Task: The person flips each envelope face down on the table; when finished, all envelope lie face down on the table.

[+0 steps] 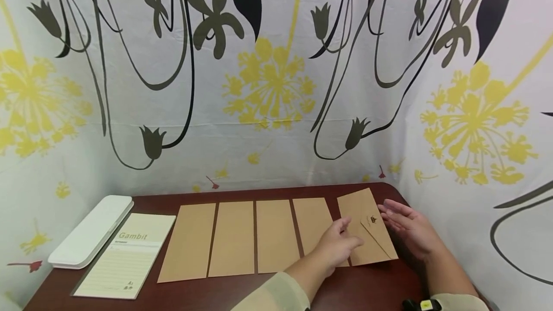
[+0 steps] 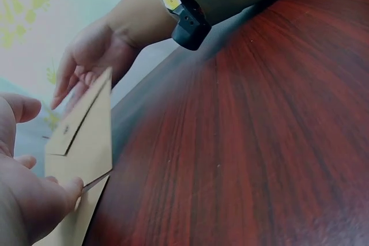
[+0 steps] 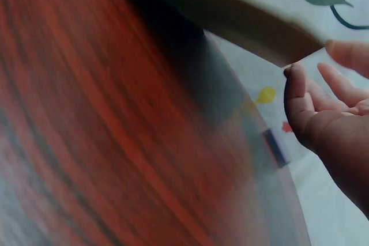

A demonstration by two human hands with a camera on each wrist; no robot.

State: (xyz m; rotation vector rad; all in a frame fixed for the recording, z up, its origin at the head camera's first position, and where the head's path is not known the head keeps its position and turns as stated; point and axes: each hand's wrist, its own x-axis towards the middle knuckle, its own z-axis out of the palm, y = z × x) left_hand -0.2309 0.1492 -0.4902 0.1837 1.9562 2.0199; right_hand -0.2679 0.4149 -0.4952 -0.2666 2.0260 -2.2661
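A brown kraft envelope [image 1: 366,234], flap side up with a small dark crown print, is tilted and raised off the table at the right end of a row. My left hand [image 1: 336,246] pinches its left edge, the thumb lying over the paper; the fingers beneath are partly hidden. Beside the opposite edge is my right hand [image 1: 412,229], palm turned inward and fingers loosely bent. In the right wrist view, the fingertips of that hand [image 3: 340,108] are close around a corner of the envelope [image 3: 253,21]; whether they touch it is unclear.
Several more brown envelopes [image 1: 235,239] lie flat side by side on the dark red table [image 1: 367,292]. A Gambit notepad [image 1: 125,256] and a white case [image 1: 92,229] stand to their left. Patterned curtains [image 1: 276,157] enclose the back and sides.
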